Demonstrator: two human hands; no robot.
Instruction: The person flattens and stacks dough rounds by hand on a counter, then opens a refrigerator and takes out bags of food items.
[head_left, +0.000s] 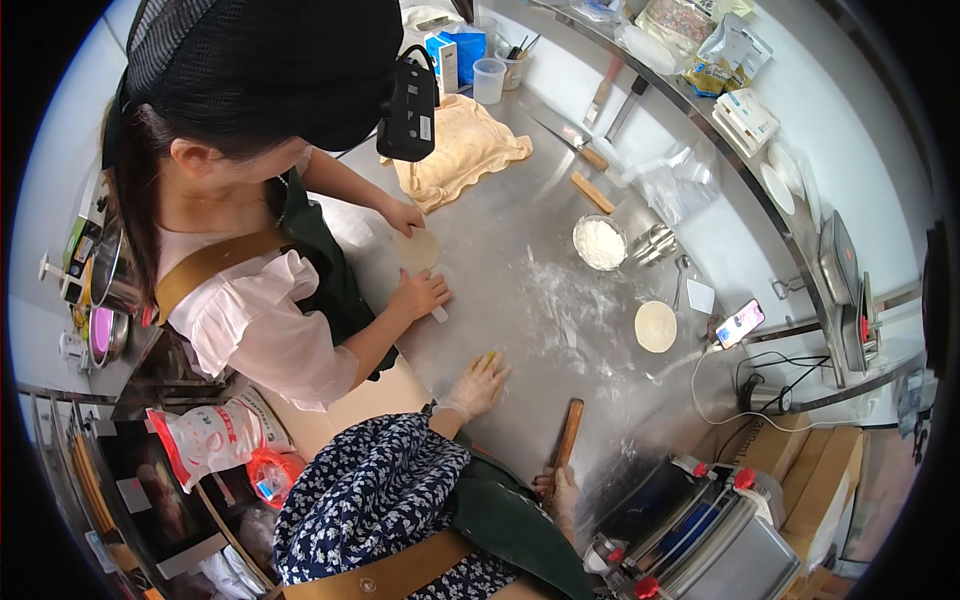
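My gloved left hand (478, 385) lies on the steel table (545, 365), fingers apart, with yellowish smears or bits at the fingertips; anything beneath them is unclear. My gloved right hand (555, 492), near the lower middle, grips a wooden rolling pin (571, 425) upright in the picture. A round flattened dough piece (655, 326) lies to the right on flour-dusted metal, below a glass bowl of white flour (600, 240). A co-worker at left has one hand on a pale dough round (416, 247) and the other (420, 292) on a small white roller.
A large dough slab (458, 150), knives (590, 155), a short wooden stick (591, 192) and a phone (740, 322) with cables occupy the back and right. A shelf (770, 180) runs along the wall. A rolling machine (690, 530) stands lower right; bags (215, 440) sit lower left.
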